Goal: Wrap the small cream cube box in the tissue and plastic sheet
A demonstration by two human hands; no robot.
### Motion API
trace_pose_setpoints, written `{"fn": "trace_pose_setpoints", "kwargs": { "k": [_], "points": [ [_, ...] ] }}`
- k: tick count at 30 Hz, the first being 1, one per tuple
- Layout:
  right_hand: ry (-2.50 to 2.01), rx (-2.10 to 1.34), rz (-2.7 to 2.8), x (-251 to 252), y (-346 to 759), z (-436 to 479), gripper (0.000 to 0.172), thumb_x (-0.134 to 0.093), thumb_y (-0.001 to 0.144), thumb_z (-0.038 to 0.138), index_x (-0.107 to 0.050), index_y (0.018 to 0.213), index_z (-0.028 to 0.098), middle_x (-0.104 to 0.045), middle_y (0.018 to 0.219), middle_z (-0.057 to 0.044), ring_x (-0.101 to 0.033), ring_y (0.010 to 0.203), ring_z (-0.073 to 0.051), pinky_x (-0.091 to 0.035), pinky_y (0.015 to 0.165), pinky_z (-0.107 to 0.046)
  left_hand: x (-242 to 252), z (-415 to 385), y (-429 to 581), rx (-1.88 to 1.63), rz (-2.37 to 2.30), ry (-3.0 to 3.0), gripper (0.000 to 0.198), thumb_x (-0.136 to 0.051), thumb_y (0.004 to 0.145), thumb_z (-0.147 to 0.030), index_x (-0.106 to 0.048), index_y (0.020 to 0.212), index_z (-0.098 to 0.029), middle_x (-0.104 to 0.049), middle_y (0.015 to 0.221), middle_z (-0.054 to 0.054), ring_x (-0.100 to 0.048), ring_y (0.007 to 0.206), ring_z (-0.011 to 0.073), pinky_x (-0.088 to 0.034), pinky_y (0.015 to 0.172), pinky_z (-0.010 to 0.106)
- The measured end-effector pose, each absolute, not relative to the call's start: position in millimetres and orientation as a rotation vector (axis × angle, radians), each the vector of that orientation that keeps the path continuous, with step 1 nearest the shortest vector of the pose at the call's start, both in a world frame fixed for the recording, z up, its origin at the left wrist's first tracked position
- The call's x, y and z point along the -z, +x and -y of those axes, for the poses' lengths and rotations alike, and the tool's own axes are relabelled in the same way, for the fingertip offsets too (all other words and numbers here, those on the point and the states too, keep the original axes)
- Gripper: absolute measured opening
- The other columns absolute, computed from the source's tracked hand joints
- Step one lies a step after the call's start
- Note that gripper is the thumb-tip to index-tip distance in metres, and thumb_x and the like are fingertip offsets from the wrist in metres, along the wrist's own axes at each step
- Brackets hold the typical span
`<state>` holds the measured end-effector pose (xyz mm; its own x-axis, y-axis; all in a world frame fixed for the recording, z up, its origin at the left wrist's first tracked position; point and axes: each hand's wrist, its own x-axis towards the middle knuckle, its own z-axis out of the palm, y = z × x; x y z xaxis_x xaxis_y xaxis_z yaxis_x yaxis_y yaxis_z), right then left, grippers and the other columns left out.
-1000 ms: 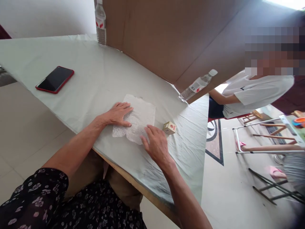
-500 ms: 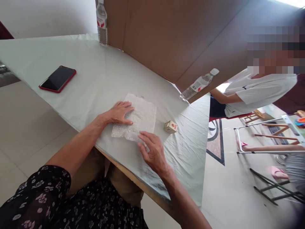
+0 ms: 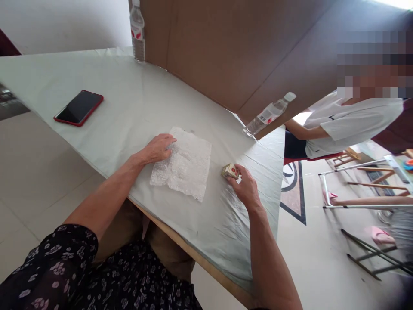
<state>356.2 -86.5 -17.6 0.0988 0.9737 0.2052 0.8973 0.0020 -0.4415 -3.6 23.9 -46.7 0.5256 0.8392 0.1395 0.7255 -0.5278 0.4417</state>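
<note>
Between thumb and fingers of the right hand (image 3: 247, 188), a small box (image 3: 229, 171) is being grasped, right of the bubble wrap (image 3: 189, 164). The wrap's left edge is being touched by the left hand (image 3: 157, 149), loosely unclenched; the wrap is being supported by the covered table (image 3: 119, 99).

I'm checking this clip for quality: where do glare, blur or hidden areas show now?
Head view: white glare at the top right corner, haze across the upper right of the board; head view: shiny streaks on the cloth near the right hand; head view: pixelation masks the seated person's face; head view: box print too small to read.
</note>
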Motion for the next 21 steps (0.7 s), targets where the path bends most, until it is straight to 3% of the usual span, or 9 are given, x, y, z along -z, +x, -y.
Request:
{"fn": "trace_pose_setpoints", "kwargs": {
  "k": [4, 10, 13, 21],
  "points": [
    [-1.761, -0.289, 1.732, 13, 330, 83, 0.048, -0.067, 0.079, 0.044, -0.064, 0.12, 0.021, -0.072, 0.118, -0.012, -0.067, 0.102, -0.029, -0.052, 0.092, -0.05, 48, -26, -3, -0.469, -1.275, 2.505, 0.055, -0.046, 0.081, -0.025, -0.061, 0.133, -0.018, -0.057, 0.146, 0.012, -0.048, 0.139, 0.0293, -0.035, 0.12, 0.048],
    [-1.421, -0.434, 1.846, 13, 252, 63, 0.045, -0.065, 0.085, 0.04, -0.061, 0.127, 0.024, -0.068, 0.128, -0.011, -0.065, 0.112, -0.025, -0.053, 0.094, -0.042, 50, -26, -2, -0.453, -1.287, 2.514, 0.056, -0.046, 0.081, -0.028, -0.062, 0.133, -0.016, -0.053, 0.148, 0.014, -0.047, 0.14, 0.0309, -0.035, 0.12, 0.048],
    [-1.37, -0.516, 1.958, 32, 234, 52, 0.047, -0.064, 0.085, 0.036, -0.06, 0.13, 0.023, -0.068, 0.131, -0.011, -0.064, 0.117, -0.026, -0.052, 0.098, -0.043, 48, -25, -1, -0.43, -1.3, 2.515, 0.056, -0.047, 0.081, -0.027, -0.061, 0.133, -0.013, -0.053, 0.148, 0.017, -0.046, 0.14, 0.0312, -0.035, 0.12, 0.047],
    [-1.357, -0.598, 1.977, 49, 236, 52, 0.05, -0.065, 0.086, 0.034, -0.057, 0.135, 0.022, -0.067, 0.133, -0.011, -0.065, 0.119, -0.025, -0.048, 0.104, -0.044, 43, -22, 1, -0.44, -1.302, 2.516, 0.048, -0.048, 0.08, -0.022, -0.066, 0.125, -0.019, -0.059, 0.139, 0.011, -0.051, 0.134, 0.0291, -0.037, 0.118, 0.046]
  ]
}}
